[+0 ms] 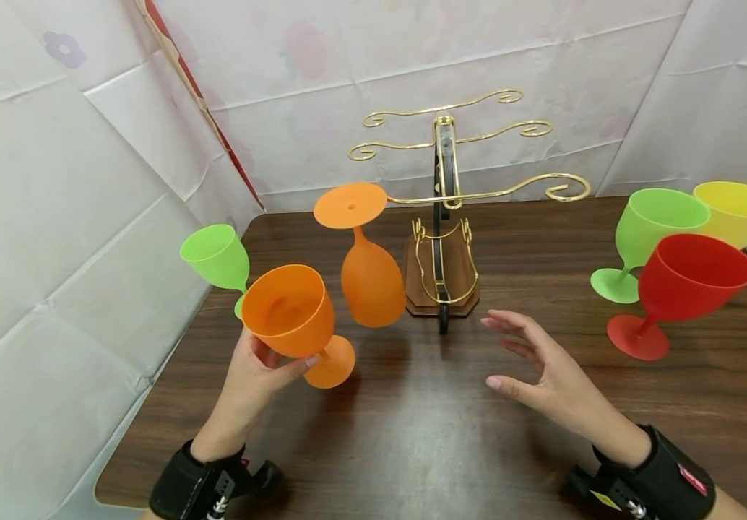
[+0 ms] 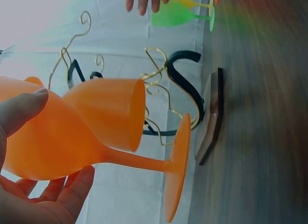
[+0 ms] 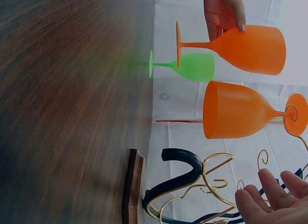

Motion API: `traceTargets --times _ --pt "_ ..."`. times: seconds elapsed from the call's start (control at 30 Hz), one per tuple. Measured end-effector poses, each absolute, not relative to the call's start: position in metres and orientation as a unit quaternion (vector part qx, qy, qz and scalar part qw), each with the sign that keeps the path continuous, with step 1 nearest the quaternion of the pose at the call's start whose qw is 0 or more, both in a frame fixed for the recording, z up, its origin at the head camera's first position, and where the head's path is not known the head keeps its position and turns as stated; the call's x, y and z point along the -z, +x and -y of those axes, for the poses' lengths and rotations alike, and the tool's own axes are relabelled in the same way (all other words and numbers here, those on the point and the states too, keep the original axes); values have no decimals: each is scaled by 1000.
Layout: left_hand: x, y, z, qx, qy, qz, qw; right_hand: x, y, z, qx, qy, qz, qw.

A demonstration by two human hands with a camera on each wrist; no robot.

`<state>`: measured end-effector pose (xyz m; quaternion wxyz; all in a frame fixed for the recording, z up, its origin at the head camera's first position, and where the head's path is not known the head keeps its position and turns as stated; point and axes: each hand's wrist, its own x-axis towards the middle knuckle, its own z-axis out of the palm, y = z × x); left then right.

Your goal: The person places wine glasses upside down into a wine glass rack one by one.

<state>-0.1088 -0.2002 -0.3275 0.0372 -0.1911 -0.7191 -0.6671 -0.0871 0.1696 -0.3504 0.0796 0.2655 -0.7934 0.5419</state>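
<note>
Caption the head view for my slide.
Left hand holding an orange goblet; an inverted orange goblet hangs from the gold-armed rack.

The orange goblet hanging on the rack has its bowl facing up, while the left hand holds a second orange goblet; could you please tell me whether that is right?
Not quite: the head view shows the hanging orange goblet on the rack with its bowl facing down, not up. The left hand does hold a second orange goblet.

No text is legible, red tag on right wristband included.
</note>
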Motion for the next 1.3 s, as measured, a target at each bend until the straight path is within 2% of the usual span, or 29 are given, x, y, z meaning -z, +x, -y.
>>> traceTargets --times 0.67,1.3 --pt "321 -106 156 663 -241 709 -16 351 -86 -170 -551 264 789 65" --pt "325 -116 106 659 -337 671 -56 351 -85 -170 -576 273 769 47"
